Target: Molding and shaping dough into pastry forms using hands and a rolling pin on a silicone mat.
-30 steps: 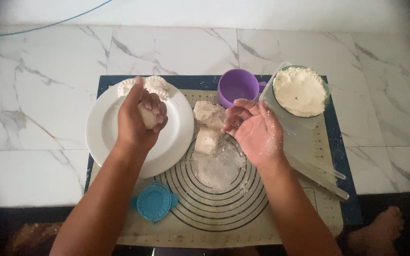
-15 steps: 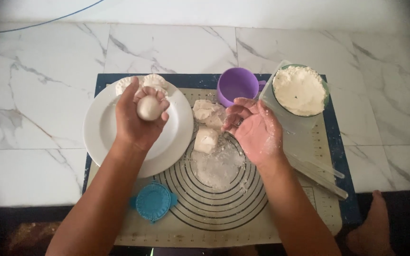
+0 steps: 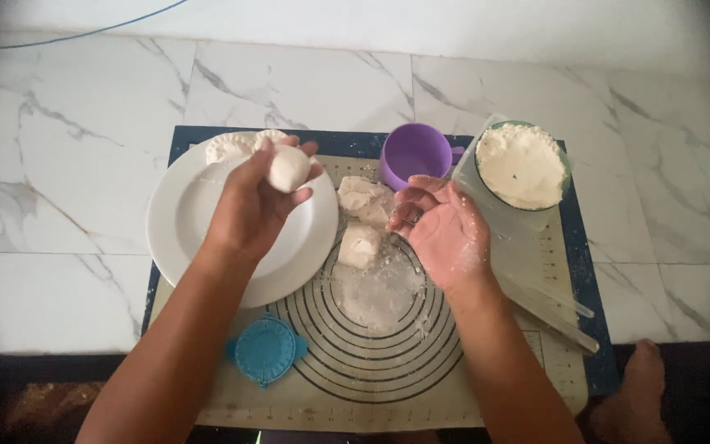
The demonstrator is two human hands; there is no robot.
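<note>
White dough ball (image 3: 288, 168), white plate (image 3: 176, 234), purple cup (image 3: 414, 153), blue round press (image 3: 265, 351). The beige mat (image 3: 486, 386) bears black concentric rings and a dark blue border; the floor (image 3: 59, 205) is grey-veined white marble.

Count for you: one white plate (image 3: 178, 238), one purple cup (image 3: 411, 154), one bowl of flour (image 3: 521, 164), one blue dumpling press (image 3: 265, 351), one baking mat (image 3: 388, 386). Dough: one ball (image 3: 288, 168), two loose lumps (image 3: 365, 197) (image 3: 360, 245), two shaped dumplings (image 3: 230, 147) (image 3: 271, 136).
</note>
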